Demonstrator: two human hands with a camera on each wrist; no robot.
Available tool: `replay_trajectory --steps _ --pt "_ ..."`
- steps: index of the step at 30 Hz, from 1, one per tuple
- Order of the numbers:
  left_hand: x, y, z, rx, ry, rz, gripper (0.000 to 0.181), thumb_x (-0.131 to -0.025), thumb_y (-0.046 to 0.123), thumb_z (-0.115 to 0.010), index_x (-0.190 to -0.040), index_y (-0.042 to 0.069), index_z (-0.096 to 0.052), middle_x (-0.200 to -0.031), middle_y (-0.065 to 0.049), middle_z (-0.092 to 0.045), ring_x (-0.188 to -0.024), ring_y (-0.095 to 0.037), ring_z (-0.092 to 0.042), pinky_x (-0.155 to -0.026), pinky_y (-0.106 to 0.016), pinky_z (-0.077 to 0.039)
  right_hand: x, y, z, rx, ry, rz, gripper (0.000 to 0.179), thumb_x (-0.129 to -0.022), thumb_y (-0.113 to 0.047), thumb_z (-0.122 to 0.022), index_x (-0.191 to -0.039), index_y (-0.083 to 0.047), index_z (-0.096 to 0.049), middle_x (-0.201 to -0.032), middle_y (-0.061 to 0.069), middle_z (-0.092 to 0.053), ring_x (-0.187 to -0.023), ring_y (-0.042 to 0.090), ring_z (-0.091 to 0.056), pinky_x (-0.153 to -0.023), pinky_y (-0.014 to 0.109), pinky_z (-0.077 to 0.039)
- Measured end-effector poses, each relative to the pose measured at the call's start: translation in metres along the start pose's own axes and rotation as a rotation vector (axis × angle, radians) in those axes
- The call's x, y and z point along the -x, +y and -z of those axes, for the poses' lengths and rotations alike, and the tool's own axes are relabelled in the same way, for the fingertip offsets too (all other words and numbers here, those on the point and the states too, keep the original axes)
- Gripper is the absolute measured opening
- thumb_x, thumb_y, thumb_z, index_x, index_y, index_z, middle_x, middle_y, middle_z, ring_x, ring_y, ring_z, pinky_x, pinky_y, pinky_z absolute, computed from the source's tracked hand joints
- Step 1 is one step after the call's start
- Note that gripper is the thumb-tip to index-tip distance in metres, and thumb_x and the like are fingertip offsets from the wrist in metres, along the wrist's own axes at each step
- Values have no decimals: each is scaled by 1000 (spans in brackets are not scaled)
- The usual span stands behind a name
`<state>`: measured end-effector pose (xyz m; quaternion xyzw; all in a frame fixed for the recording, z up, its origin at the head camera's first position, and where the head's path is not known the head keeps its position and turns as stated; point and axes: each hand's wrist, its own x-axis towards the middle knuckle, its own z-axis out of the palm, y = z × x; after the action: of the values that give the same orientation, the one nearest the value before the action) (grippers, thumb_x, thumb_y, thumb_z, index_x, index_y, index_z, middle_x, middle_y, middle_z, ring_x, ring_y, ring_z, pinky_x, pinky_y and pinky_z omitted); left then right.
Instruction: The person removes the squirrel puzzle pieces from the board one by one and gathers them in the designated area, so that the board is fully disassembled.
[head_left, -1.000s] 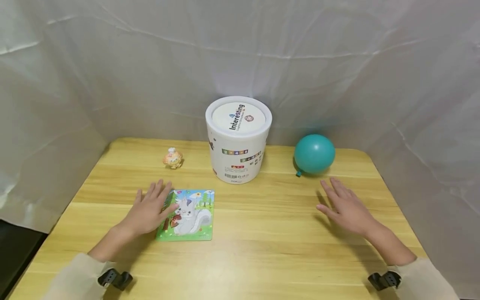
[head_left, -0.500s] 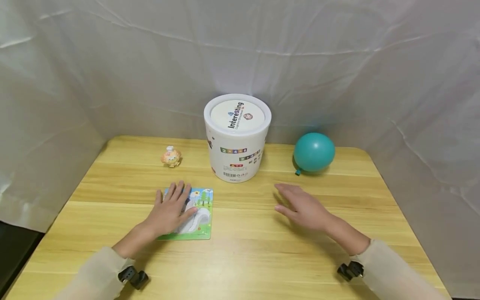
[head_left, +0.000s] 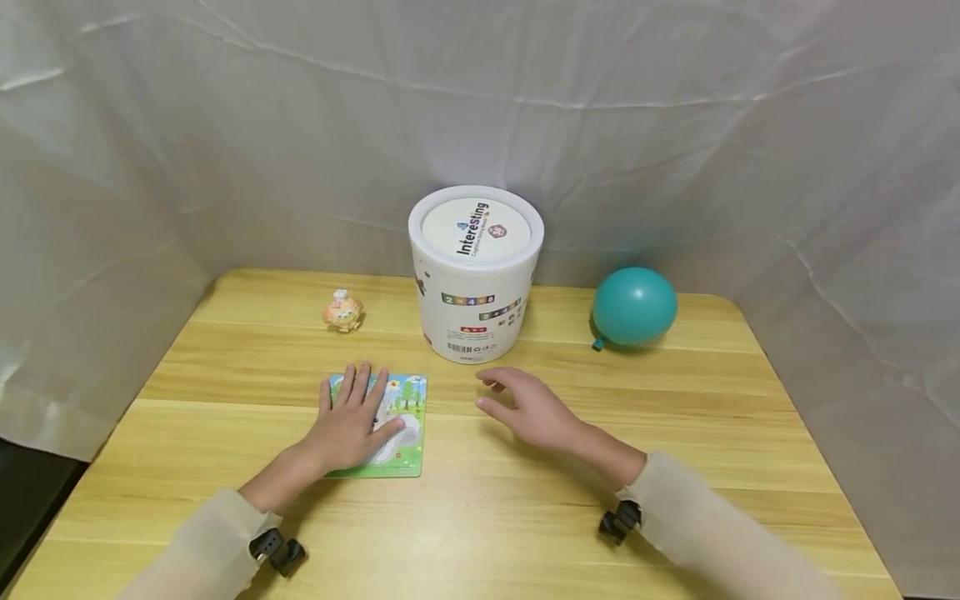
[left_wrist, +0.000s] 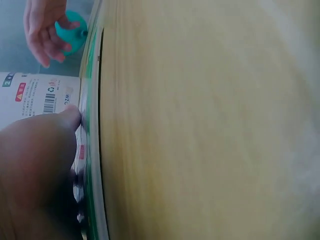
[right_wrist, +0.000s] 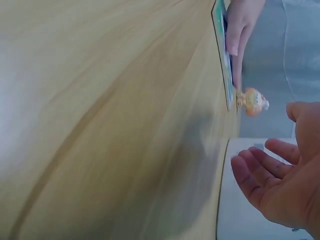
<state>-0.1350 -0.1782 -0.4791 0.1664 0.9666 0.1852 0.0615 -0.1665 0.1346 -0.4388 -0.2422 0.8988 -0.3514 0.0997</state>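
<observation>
A flat square puzzle board (head_left: 408,433) with a squirrel picture lies on the table's left half. My left hand (head_left: 348,429) rests on it with fingers spread, covering much of the picture. In the left wrist view the thumb (left_wrist: 70,117) lies along the board's top face, and the board's green edge (left_wrist: 92,150) shows. My right hand (head_left: 536,412) hovers over the table right of the board, holding nothing, its fingers relaxed and slightly bent. The right wrist view shows that hand (right_wrist: 280,180) with its palm and fingers apart from the board.
A white lidded bucket (head_left: 476,283) printed "Interesting" stands at the back middle. Left of it is a small orange toy figure (head_left: 343,312) with a white hat. A teal balloon (head_left: 635,307) lies at the back right. Grey cloth (head_left: 300,150) hangs around the wooden table (head_left: 525,533).
My left hand has moved right and onto the puzzle board. My right hand has swept left, from near the balloon towards the board. The balloon has shifted slightly right.
</observation>
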Motion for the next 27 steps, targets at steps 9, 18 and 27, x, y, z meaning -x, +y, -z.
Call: replay_trajectory --steps 9,18,27 --pt "0 -1 -3 -2 14 -5 85 -104 54 -49 -162 1 -16 -166 -30 -3 -152 -51 3 -112 -75 7 -35 -11 -28 -239 37 18 37 -99 -19 -69 -130 1 -64 -110 5 -70 -94 16 -65 -80 28 -56" --pt "-2 -2 -3 -32 10 -7 84 -104 53 -49 -163 2 -16 -166 -29 -4 -152 -50 3 -113 -74 6 -61 -11 -49 -223 18 -59 27 -98 -17 -70 -122 -4 -70 -99 1 -68 -86 12 -61 -78 26 -53" --pt "-3 -8 -11 9 43 -44 86 -103 55 -49 -162 1 -19 -166 -31 -4 -152 -52 3 -111 -75 9 -77 -19 -54 -275 -2 -132 24 -98 -15 -70 -118 -3 -71 -87 2 -62 -73 11 -54 -66 24 -46"
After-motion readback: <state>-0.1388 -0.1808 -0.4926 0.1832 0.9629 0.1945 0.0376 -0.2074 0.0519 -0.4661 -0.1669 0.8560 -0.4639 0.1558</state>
